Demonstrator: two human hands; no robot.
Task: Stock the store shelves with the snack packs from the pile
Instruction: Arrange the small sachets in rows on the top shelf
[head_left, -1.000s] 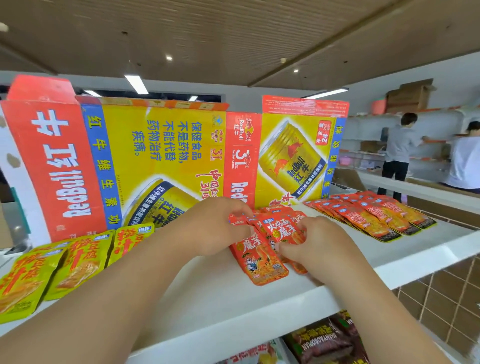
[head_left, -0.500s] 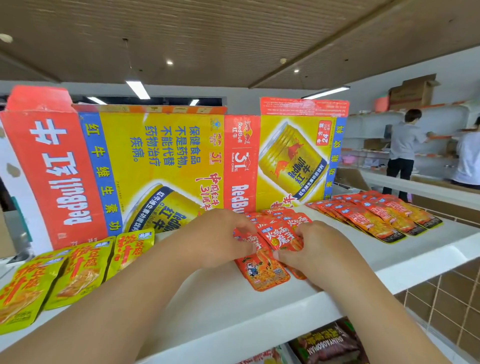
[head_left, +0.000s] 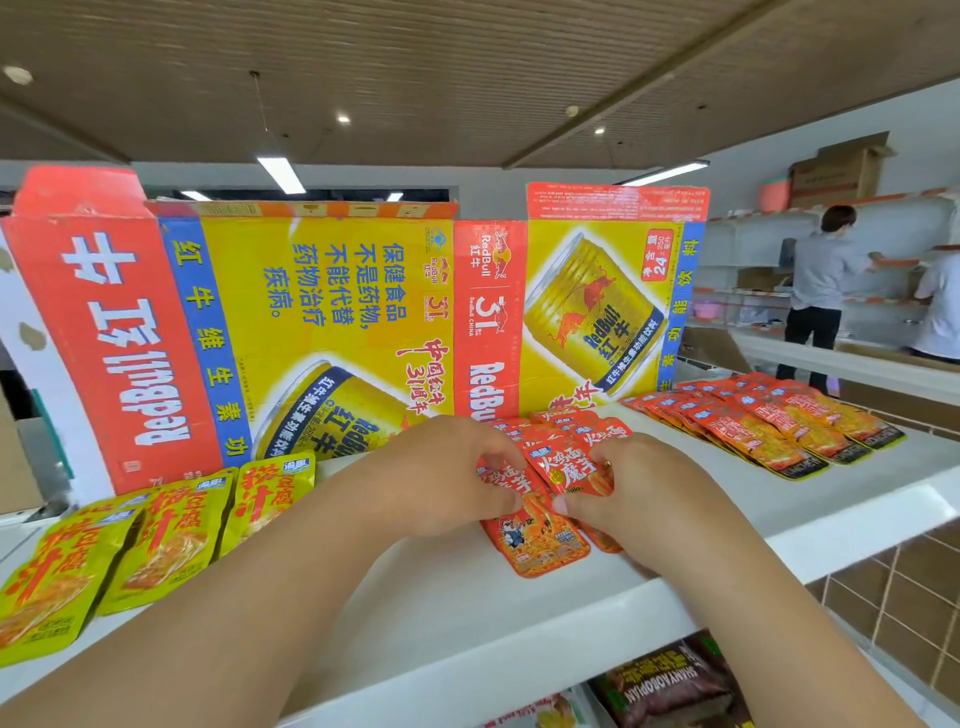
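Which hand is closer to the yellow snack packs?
Left. The left hand grips the red packs right of the yellow snack packs; the right hand lies farther right.

The carton (head_left: 332, 322) reads "RedBull", "RedBull CHINA", "31" and "24"; the red snack packs (head_left: 565, 467) read "火鸡面魔芋".

head cam, only view | wide-angle | faces forward, slightly down across white shelf (head_left: 493, 613) | near: left hand (head_left: 441, 478), right hand (head_left: 644, 499) close in foreground | ceiling (head_left: 467, 78) fills top
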